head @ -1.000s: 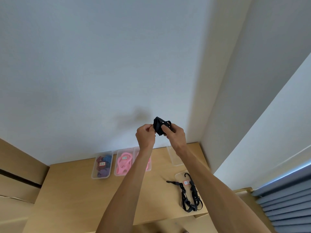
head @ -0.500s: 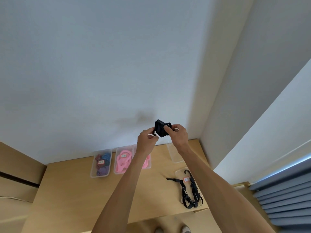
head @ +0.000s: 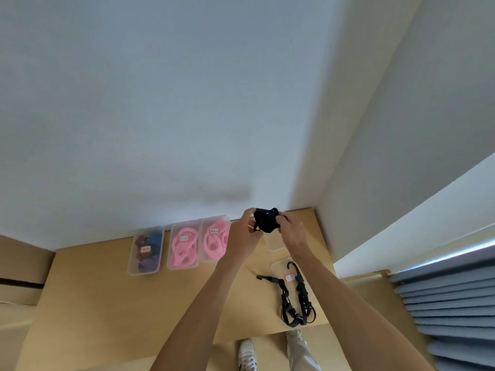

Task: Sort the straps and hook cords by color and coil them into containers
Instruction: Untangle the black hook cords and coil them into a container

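Both hands hold a coiled black strap [head: 265,220] up in the air above the back of the wooden table [head: 107,290]. My left hand [head: 245,234] pinches its left side and my right hand [head: 290,232] grips its right side. Under them stands an empty clear container [head: 273,242]. A black hook cord [head: 294,298] lies loose across another clear labelled container [head: 278,266] near the table's right front edge. Two clear containers hold pink cords [head: 184,246] [head: 215,238], and a further one holds dark red, blue and purple straps [head: 146,250].
The table stands in a corner against white walls. A blue pleated blind [head: 450,311] hangs on the right. Wooden furniture [head: 21,269] adjoins the table's left side. My white shoe [head: 246,354] and trouser leg show below the table's front edge.
Both hands have come down with the black coil towards the back of the table, over the empty container. The view has tilted downward, so the floor and my shoe now show.
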